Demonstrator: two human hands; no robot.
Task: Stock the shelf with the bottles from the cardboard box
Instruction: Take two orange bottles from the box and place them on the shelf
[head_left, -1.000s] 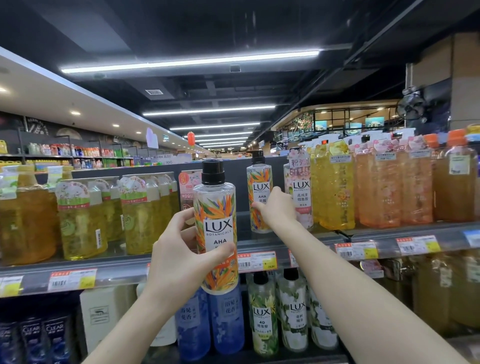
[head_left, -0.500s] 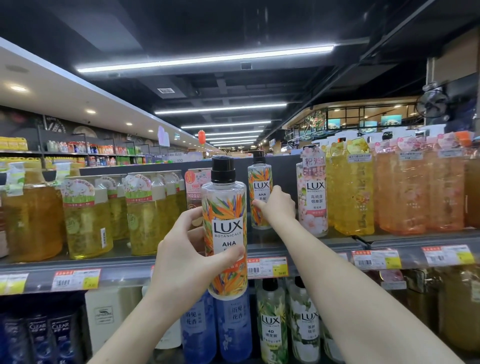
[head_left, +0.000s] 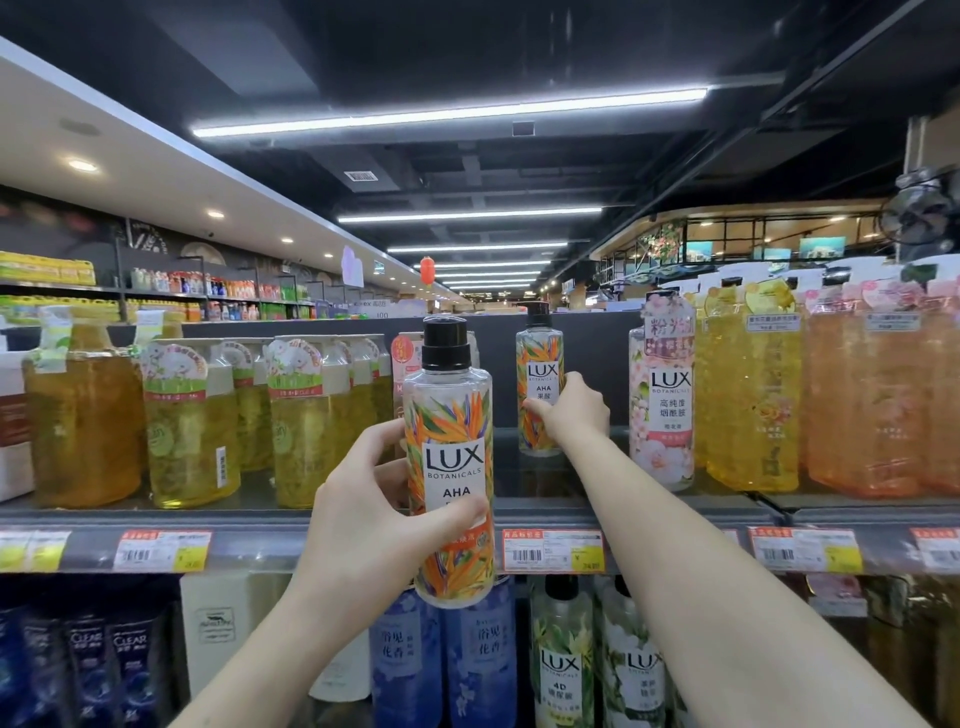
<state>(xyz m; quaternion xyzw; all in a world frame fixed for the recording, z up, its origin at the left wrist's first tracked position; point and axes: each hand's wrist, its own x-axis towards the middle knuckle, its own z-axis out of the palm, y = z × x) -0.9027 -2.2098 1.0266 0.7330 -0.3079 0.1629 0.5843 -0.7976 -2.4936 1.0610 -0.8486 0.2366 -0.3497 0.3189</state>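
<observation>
While our left hand (head_left: 363, 519) grips one floral Lux bottle (head_left: 449, 457) upright before the front edge of the shelf (head_left: 675, 512), our right hand (head_left: 571, 415) curls round a second floral bottle (head_left: 540, 364) standing near its back edge, beside a pink bottle (head_left: 662, 415).

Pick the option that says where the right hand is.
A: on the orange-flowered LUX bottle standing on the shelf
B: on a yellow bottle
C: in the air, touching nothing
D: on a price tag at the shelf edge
A: the right hand grips the clear orange-flowered LUX bottle with a black pump, which stands upright on the grey shelf, while the left hand holds a second such bottle at the shelf edge.
</observation>
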